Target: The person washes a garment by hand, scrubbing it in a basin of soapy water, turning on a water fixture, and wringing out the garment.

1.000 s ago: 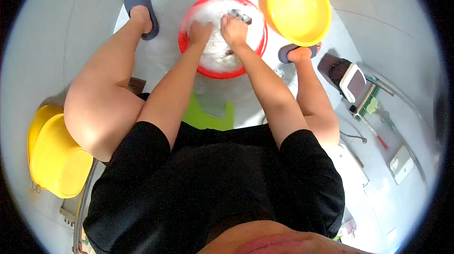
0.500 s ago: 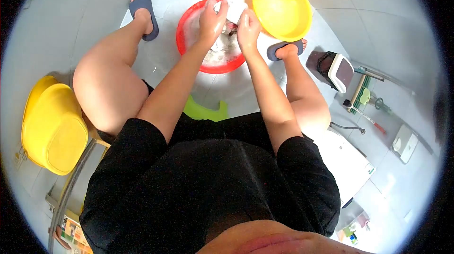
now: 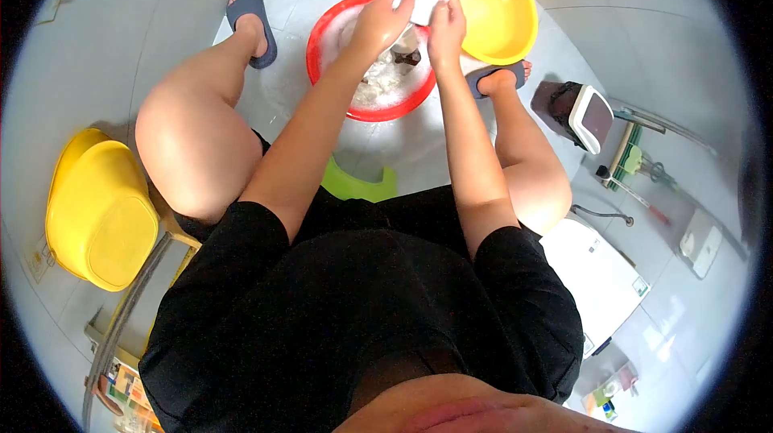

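My left hand (image 3: 382, 26) and my right hand (image 3: 448, 33) grip a white cloth (image 3: 423, 4), which stretches between them. Both sets of fingers are closed around it. They are above the far part of a red basin (image 3: 385, 116). Suds and pale wet laundry (image 3: 382, 85) fill that basin, with a dark patch (image 3: 409, 58) showing among them. Beyond my right hand stands a yellow basin (image 3: 506, 24), close against the red one. What lies under my hands is partly hidden.
A lime-green stool (image 3: 354, 185) shows below me. More yellow tubs (image 3: 105, 219) stand at the left. To the right are a bin with a white lid (image 3: 592, 119) and a white box-like appliance (image 3: 592, 280). My slippered feet flank the basins.
The white cloth has risen and shows more between my hands. Both hands have moved slightly right and up. The whole view has shifted a little.
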Motion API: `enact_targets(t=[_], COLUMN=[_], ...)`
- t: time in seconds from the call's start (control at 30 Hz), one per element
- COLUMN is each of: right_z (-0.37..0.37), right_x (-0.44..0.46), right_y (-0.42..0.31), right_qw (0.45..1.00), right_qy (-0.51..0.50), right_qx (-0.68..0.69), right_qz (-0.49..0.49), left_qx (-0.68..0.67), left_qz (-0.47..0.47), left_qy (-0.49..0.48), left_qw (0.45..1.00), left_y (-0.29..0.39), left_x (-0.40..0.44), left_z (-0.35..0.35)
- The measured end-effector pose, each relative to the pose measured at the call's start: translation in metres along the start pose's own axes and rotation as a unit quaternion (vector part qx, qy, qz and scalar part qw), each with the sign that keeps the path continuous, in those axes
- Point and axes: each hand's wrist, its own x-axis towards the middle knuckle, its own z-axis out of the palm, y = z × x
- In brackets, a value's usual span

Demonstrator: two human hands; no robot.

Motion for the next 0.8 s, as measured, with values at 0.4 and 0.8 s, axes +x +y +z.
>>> enact_targets(t=[0.4,0.8], right_z=[0.083,0.130], right_x=[-0.069,-0.016], right_y=[0.117,0.246], right_qw=[0.914,0.801], right_qy=[-0.259,-0.406], right_qx=[-0.304,-0.384], right_qz=[0.072,0.215], left_qx=[0.174,0.027], left_qz=[-0.045,-0.307], left_qy=[0.120,-0.020], left_qw=[0.976,0.951], left_y=[-0.200,-0.226], left_x=[-0.014,-0.002], left_z=[0.022,0.038])
